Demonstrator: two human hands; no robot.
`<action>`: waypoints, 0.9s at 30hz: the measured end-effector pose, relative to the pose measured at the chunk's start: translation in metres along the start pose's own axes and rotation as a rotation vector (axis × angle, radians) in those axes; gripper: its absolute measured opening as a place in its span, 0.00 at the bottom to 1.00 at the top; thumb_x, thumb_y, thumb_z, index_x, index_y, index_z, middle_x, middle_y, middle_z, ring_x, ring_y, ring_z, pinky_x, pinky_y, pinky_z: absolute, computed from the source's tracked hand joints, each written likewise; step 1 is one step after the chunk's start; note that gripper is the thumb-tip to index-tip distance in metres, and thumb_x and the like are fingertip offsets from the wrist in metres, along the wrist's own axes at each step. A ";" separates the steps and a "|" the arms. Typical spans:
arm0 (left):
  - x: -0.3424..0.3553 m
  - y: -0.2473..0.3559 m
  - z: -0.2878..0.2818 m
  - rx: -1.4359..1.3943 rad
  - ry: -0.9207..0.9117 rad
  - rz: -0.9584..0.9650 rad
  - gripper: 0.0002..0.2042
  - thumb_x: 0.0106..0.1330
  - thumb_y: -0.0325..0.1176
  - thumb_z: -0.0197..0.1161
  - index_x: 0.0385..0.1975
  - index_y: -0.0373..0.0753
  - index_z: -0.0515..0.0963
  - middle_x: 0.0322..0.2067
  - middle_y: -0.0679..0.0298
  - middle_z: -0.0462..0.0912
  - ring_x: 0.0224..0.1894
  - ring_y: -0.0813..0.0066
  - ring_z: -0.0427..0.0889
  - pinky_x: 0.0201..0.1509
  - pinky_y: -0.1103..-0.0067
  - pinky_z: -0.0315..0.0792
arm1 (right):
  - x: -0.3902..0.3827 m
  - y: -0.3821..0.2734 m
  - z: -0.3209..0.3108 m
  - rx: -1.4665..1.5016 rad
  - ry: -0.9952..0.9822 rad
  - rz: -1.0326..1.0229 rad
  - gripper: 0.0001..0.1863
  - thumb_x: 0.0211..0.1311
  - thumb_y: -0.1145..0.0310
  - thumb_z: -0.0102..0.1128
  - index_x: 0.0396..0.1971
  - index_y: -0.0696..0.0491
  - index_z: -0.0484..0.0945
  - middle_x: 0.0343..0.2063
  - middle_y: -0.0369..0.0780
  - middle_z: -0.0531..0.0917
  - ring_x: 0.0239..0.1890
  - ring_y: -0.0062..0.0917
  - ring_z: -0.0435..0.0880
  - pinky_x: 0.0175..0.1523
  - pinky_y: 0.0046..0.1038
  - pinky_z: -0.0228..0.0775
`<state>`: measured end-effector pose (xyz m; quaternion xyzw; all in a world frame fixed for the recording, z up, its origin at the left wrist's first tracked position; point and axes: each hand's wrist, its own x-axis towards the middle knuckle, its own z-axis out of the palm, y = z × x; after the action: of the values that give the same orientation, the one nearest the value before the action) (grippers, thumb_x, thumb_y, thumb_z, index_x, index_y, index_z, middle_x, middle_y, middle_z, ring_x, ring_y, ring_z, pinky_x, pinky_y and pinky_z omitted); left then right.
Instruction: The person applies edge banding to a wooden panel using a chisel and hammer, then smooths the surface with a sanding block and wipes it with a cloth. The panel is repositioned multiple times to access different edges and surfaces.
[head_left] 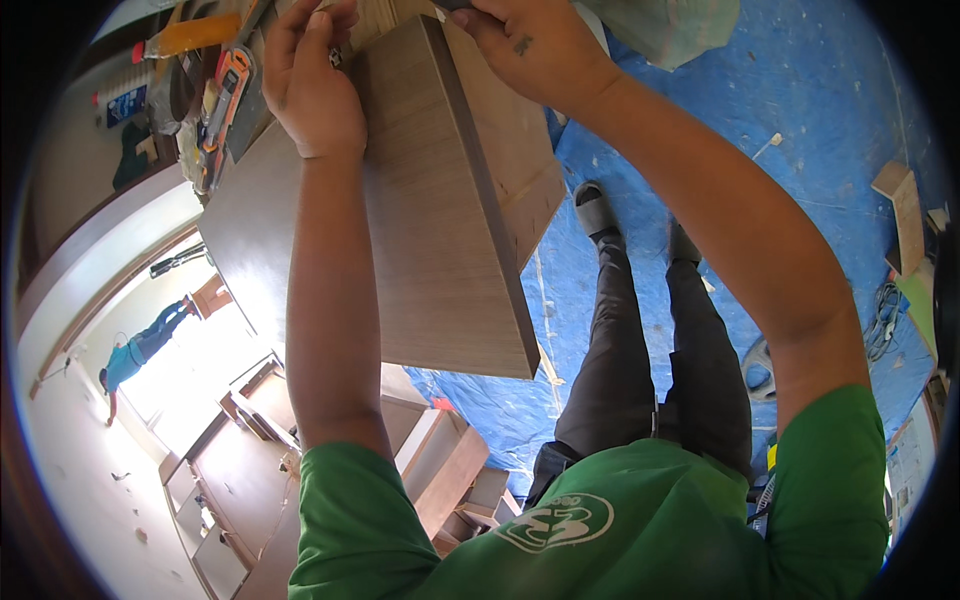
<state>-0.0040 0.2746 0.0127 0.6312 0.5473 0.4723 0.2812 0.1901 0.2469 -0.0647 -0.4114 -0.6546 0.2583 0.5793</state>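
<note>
A grey-brown wood panel (440,220) with a thick edge lies under my forearms. At its far part my left hand (312,85) is closed, the thumb and fingers pinched together. A small shiny metal piece (336,58) shows beside those fingers; what they hold is too small to name. My right hand (540,50) reaches over the panel's right edge at the top of the view. Its fingers are closed round a dark object (455,4), mostly cut off by the frame's upper rim.
Left of the panel lie an orange-handled cutter (228,90), other tools and an orange bottle (195,36). Blue sheeting (640,130) covers the floor under my feet. Wood offcuts (900,215) and a coiled cable (884,320) lie at right. Another person (145,345) is at far left.
</note>
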 end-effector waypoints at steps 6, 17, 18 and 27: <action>0.004 -0.006 -0.005 -0.097 -0.024 0.004 0.16 0.79 0.31 0.48 0.58 0.27 0.74 0.45 0.49 0.87 0.48 0.63 0.87 0.57 0.73 0.77 | 0.003 -0.006 0.002 -0.003 -0.061 -0.035 0.04 0.63 0.75 0.59 0.31 0.58 0.73 0.27 0.52 0.75 0.34 0.52 0.77 0.39 0.46 0.69; 0.005 -0.007 -0.005 -0.094 -0.043 0.025 0.16 0.80 0.31 0.46 0.57 0.28 0.74 0.44 0.48 0.87 0.47 0.63 0.86 0.56 0.72 0.77 | 0.004 -0.022 -0.004 -0.019 -0.111 0.020 0.05 0.60 0.77 0.59 0.36 0.56 0.74 0.32 0.49 0.75 0.37 0.49 0.79 0.41 0.43 0.73; 0.005 -0.007 -0.005 -0.094 -0.046 0.032 0.16 0.80 0.31 0.46 0.57 0.28 0.74 0.44 0.48 0.87 0.47 0.63 0.86 0.56 0.72 0.77 | 0.001 -0.020 -0.005 -0.108 -0.155 -0.020 0.07 0.60 0.76 0.60 0.38 0.55 0.76 0.35 0.47 0.77 0.37 0.46 0.81 0.41 0.41 0.76; 0.002 -0.004 -0.005 -0.065 -0.037 0.021 0.16 0.80 0.31 0.46 0.57 0.26 0.73 0.44 0.48 0.87 0.47 0.64 0.86 0.55 0.73 0.77 | -0.042 -0.041 -0.041 -0.233 -0.507 -0.091 0.14 0.55 0.76 0.64 0.43 0.52 0.80 0.40 0.39 0.81 0.43 0.36 0.85 0.47 0.35 0.82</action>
<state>-0.0099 0.2767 0.0121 0.6360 0.5199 0.4807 0.3067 0.2196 0.1842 -0.0459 -0.3677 -0.8217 0.2498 0.3566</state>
